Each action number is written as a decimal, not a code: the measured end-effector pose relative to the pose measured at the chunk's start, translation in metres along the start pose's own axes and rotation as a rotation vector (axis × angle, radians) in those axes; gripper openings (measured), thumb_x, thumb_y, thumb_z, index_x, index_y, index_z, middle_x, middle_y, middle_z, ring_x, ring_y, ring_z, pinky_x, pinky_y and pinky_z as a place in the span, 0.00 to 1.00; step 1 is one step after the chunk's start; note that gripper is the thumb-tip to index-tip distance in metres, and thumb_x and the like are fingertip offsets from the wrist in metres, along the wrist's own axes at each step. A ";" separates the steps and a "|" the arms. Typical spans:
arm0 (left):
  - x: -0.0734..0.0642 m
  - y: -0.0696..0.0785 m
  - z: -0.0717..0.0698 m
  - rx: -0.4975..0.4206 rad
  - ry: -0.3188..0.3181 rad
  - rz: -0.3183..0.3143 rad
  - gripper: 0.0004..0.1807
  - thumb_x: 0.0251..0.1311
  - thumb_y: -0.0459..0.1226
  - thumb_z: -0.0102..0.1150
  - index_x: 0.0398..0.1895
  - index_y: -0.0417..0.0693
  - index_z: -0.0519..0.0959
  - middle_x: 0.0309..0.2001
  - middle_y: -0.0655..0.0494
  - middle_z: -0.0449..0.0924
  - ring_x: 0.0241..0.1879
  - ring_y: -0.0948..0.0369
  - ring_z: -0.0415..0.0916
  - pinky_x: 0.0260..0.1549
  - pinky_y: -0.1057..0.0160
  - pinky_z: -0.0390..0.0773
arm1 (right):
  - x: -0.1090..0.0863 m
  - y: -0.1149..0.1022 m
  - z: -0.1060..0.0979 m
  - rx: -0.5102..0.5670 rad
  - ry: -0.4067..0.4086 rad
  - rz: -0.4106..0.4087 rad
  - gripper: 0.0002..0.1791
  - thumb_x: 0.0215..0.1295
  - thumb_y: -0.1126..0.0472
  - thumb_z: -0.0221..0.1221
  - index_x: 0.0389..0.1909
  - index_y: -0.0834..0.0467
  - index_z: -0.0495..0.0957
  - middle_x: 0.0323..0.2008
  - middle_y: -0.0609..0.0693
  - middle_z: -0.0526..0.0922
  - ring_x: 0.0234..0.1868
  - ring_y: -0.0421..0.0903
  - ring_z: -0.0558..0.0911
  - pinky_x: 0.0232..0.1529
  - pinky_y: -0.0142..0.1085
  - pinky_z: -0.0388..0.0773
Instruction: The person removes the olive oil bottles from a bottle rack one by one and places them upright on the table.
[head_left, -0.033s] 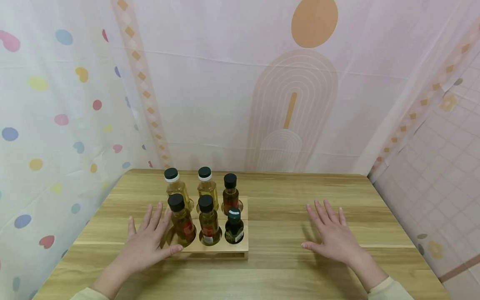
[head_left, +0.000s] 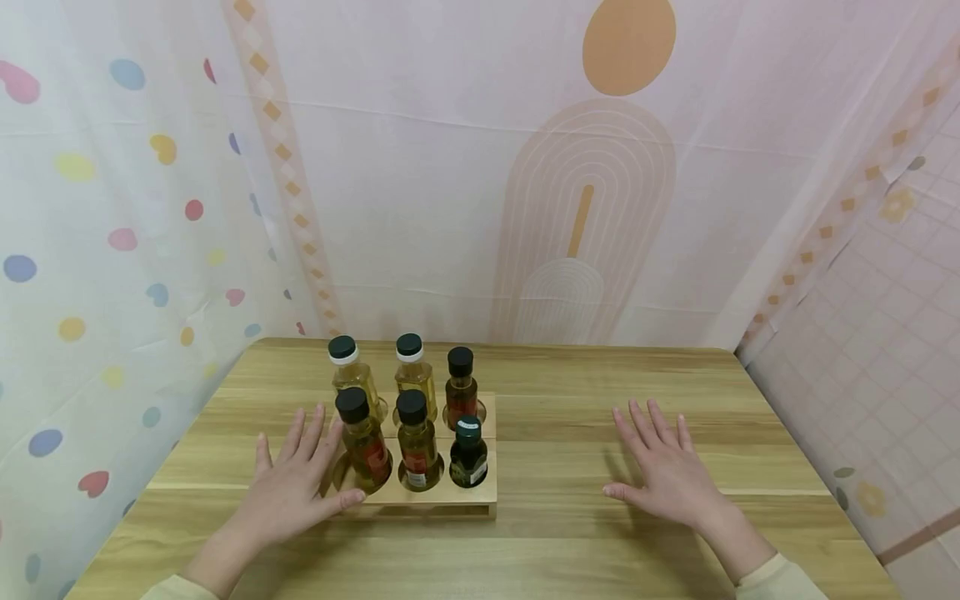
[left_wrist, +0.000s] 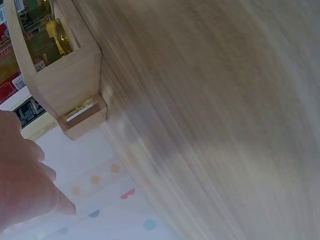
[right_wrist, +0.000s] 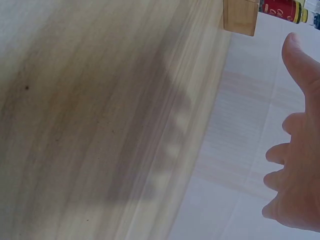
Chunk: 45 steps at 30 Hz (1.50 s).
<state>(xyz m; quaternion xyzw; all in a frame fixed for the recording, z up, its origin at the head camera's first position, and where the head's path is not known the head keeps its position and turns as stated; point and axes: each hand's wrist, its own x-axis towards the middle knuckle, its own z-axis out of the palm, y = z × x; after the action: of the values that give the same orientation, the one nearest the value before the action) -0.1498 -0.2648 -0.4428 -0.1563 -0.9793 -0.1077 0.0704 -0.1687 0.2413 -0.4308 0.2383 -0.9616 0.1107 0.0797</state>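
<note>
A two-tier wooden rack [head_left: 442, 493] stands left of centre on the table, with several bottles upright in its round holes. At its back are two bottles of pale yellow oil [head_left: 415, 379] with dark green caps, beside a dark black-capped bottle [head_left: 461, 390]. In front stand two black-capped bottles with red labels [head_left: 417, 446] and a small dark green bottle [head_left: 468, 458]. My left hand [head_left: 288, 483], fingers spread, is at the rack's left side and overlaps its front corner. Well to the right of the rack, my right hand [head_left: 663, 475] hovers over the table with straight fingers, holding nothing.
The wood-grain table [head_left: 555, 533] reaches back to a pale printed curtain [head_left: 420, 208]. A dotted curtain [head_left: 97, 275] hangs along the left side and a checked one [head_left: 885, 333] along the right.
</note>
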 end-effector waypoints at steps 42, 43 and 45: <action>-0.005 -0.001 0.001 -0.543 0.210 -0.073 0.46 0.52 0.42 0.76 0.72 0.37 0.64 0.70 0.31 0.59 0.63 0.31 0.62 0.41 0.45 0.82 | 0.028 -0.059 0.021 0.714 0.316 -0.023 0.35 0.53 0.62 0.73 0.65 0.56 0.74 0.61 0.51 0.77 0.62 0.50 0.72 0.63 0.51 0.69; -0.005 -0.002 0.002 -0.540 0.215 -0.067 0.45 0.52 0.41 0.76 0.71 0.37 0.65 0.70 0.31 0.60 0.63 0.31 0.62 0.42 0.45 0.82 | 0.030 -0.061 0.023 0.751 0.306 -0.022 0.35 0.54 0.63 0.73 0.65 0.57 0.74 0.61 0.51 0.76 0.62 0.50 0.72 0.64 0.47 0.69; -0.005 -0.004 0.003 -0.521 0.224 -0.050 0.43 0.50 0.38 0.76 0.69 0.35 0.68 0.69 0.31 0.61 0.62 0.29 0.62 0.43 0.43 0.81 | 0.033 -0.064 0.028 0.831 0.283 -0.027 0.34 0.56 0.64 0.72 0.65 0.57 0.73 0.62 0.52 0.76 0.63 0.51 0.73 0.65 0.38 0.68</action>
<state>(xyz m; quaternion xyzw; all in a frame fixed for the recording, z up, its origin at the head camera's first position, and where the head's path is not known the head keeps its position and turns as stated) -0.1465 -0.2695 -0.4474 -0.1322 -0.9083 -0.3741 0.1328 -0.1702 0.1647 -0.4396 0.2454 -0.8116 0.5187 0.1097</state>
